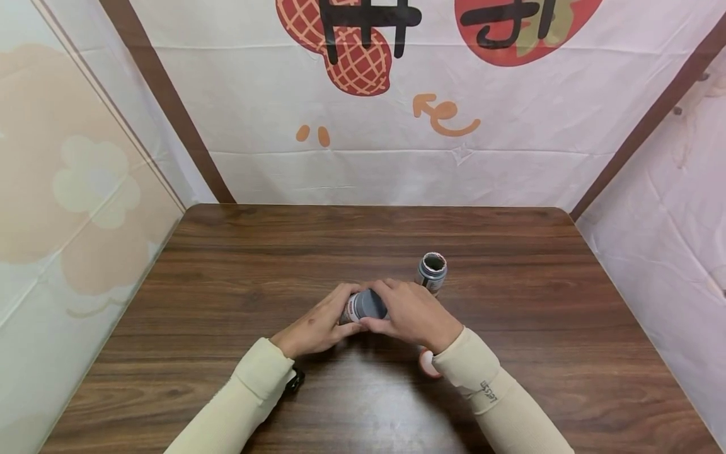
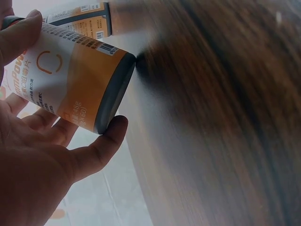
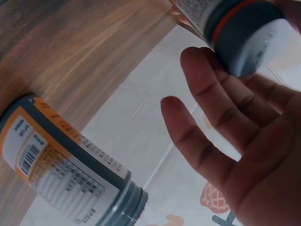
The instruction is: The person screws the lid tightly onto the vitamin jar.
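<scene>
A supplement bottle (image 1: 350, 308) with a white and orange label is held tilted between both hands over the table. My left hand (image 1: 314, 323) grips its body; in the left wrist view the bottle's dark base edge (image 2: 115, 94) touches or nearly touches the table. The right hand (image 1: 413, 313) has fingers and thumb around the dark grey cap (image 1: 371, 304), above an orange ring (image 3: 230, 19). Just beyond the right hand, a second, similar bottle (image 3: 61, 165) stands upright without a cap, its mouth (image 1: 433, 262) facing up.
A round white piece with a red rim (image 1: 429, 364) lies on the table, partly hidden by the right sleeve. The brown wooden table (image 1: 255, 252) meets a printed cloth wall (image 1: 368, 176) at its back. More cloth hangs at both sides.
</scene>
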Available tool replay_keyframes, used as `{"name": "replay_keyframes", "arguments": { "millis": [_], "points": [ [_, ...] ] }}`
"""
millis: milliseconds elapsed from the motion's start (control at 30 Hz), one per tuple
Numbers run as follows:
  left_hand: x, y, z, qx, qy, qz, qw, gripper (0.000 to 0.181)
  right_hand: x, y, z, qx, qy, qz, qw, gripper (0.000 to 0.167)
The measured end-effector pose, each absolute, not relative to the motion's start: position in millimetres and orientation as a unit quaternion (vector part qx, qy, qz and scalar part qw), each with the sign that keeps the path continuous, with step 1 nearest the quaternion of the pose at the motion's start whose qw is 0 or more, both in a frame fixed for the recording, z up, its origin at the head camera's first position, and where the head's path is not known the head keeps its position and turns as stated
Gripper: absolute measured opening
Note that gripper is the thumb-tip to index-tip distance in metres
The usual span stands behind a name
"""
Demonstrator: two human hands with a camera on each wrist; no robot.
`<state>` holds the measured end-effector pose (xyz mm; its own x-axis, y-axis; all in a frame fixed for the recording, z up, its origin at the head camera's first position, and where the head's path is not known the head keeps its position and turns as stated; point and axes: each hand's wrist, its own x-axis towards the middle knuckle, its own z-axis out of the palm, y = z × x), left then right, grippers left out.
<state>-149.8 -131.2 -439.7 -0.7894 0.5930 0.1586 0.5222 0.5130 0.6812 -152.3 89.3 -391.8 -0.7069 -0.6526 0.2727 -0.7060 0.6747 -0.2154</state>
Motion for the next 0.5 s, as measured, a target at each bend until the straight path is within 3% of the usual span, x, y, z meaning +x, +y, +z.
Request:
{"name": "replay_keyframes", "arguments": {
  "millis": [200, 500],
  "points": [
    [-149.5, -130.6, -439.1, 0.319, 0.869, 0.375, 0.045, 0.054, -150.9, 89.6, -391.8, 0.345, -0.923, 0.151, 0.074, 0.057],
    [-149.2, -129.8, -437.8, 0.304, 0.869, 0.384, 0.065, 0.057, -156.2, 100.4, -386.8, 0.453, -0.874, 0.167, 0.063, 0.067]
  ]
}}
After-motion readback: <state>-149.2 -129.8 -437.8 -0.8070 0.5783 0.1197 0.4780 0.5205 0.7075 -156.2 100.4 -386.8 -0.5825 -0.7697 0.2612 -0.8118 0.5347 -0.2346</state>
